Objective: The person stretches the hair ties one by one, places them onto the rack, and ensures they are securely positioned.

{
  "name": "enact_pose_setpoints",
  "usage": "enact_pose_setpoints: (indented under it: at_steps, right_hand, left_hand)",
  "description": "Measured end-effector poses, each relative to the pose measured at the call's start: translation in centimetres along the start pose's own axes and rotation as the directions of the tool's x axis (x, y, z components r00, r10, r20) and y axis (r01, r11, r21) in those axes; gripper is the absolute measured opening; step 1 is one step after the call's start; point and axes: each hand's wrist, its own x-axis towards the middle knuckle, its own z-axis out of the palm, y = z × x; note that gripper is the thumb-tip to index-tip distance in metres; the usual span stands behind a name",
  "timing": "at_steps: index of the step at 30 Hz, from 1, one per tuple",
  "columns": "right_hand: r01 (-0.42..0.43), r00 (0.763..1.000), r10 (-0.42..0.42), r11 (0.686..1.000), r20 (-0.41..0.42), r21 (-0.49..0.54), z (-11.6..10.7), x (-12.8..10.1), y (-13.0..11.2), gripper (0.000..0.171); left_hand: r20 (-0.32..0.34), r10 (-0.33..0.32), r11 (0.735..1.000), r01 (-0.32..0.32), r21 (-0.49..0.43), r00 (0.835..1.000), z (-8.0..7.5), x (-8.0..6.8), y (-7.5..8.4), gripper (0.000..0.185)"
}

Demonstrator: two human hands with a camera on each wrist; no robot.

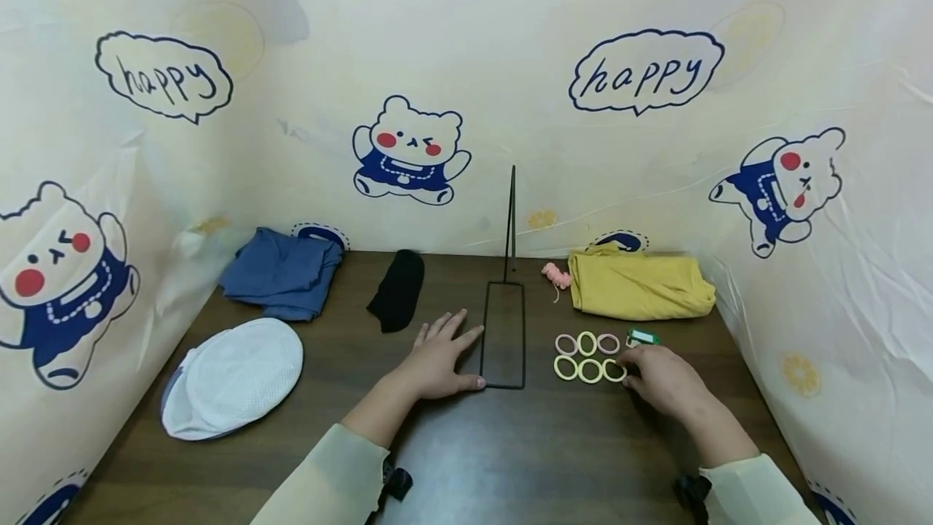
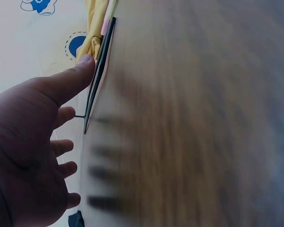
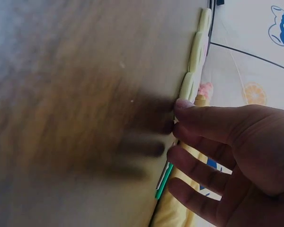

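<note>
Fingers of my right hand point(image 1: 666, 379) are curled a little, and their tips touch the yellow hair ring point(image 1: 615, 370) at the right end of the front row. My thumb point(image 3: 199, 113) presses its edge, as the right wrist view shows, but I cannot tell if I have pinched it yet. I think the best way is to pinch only this one ring, softly, and lift it straight up so the other hair rings point(image 1: 586, 356) stay in their two neat rows.

My left hand point(image 1: 440, 359) lies flat on the dark wooden table point(image 1: 466, 444), fingers spread and straight, holding nothing. Its thumb and finger tips touch the left side of the black wire stand point(image 1: 504, 335), whose thin post stands up near the back edge. I judge it should press there so the stand does not slide.

The rings lie between the stand and my right hand, toward the table's right edge. A small green clip point(image 1: 643, 337) sits just behind my right fingers. A folded yellow cloth point(image 1: 637, 286) lies in the back right corner.
</note>
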Motion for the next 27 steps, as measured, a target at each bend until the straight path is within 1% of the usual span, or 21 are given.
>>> enact_pose_setpoints:
  at_steps: [4,8,11,14,19,23,27]
  right_hand:
    - [0.014,1.0,-0.014,1.0,-0.011,-0.001,0.2,0.1,0.1,0.011]
    - [0.026,1.0,-0.026,1.0,-0.011,-0.004,0.1,0.1,0.1,0.015]
    - [0.019,1.0,-0.019,1.0,-0.002,0.018,-0.1,0.0,-0.1,0.015]
    - [0.012,1.0,-0.011,0.999,-0.014,0.037,-0.6,-0.2,-0.2,0.016]
    - [0.024,0.998,-0.021,0.999,-0.065,0.036,-1.2,-0.4,-0.2,0.018]
    - [0.034,0.992,-0.029,0.999,-0.121,0.041,-1.6,-0.5,-0.4,0.013]
    - [0.056,0.981,-0.047,0.998,-0.19,0.04,-2.0,-0.6,-0.7,0.01]
  left_hand:
    - [0.023,0.012,1.0,-0.012,-0.015,1.0,0.1,0.4,0.4,0.088]
    - [0.027,0.02,1.0,-0.02,-0.013,0.999,0.4,0.7,0.3,0.087]
    - [0.024,0.019,1.0,-0.019,-0.007,1.0,0.5,0.9,0.2,0.088]
    - [0.023,0.014,1.0,-0.014,0.001,1.0,0.4,1.0,0.2,0.088]
    - [0.028,0.001,1.0,-0.002,0.018,1.0,0.2,1.1,0.4,0.088]
    - [0.032,-0.007,1.0,0.006,0.03,0.999,0.2,1.2,0.6,0.087]
    - [0.039,-0.009,0.999,0.008,0.034,0.999,0.3,1.3,0.7,0.088]
